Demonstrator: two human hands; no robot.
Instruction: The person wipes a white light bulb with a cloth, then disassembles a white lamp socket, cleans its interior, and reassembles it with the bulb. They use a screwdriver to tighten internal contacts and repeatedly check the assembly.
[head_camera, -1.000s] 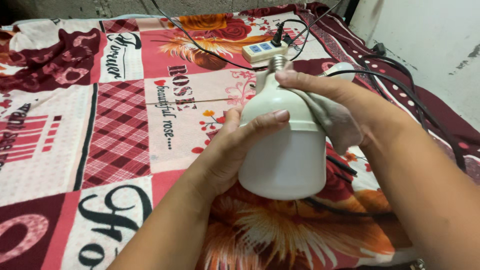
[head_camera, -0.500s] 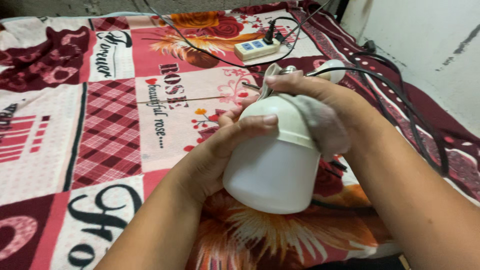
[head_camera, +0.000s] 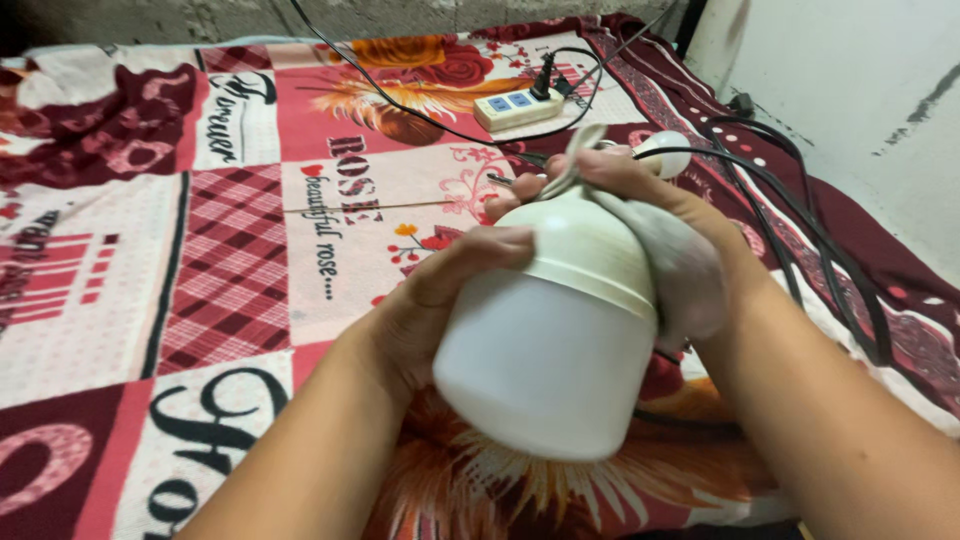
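Currently the left hand (head_camera: 425, 320) is cupping the big white bulb (head_camera: 550, 340) over the patterned blanket (head_camera: 230, 260) while the right hand (head_camera: 640, 220) is clamping a grey cloth (head_camera: 685, 265) around its neck, so the smooth dome is risking slipping and dropping if either grip loosens.

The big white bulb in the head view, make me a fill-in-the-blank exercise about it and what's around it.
1. Both hands hold a large ____ bulb.
2. The right hand presses a grey ____ against the bulb's neck.
3. The left hand grips the bulb's ____ side.
4. A power strip lies on the patterned ____.

Missing words: white; cloth; left; blanket
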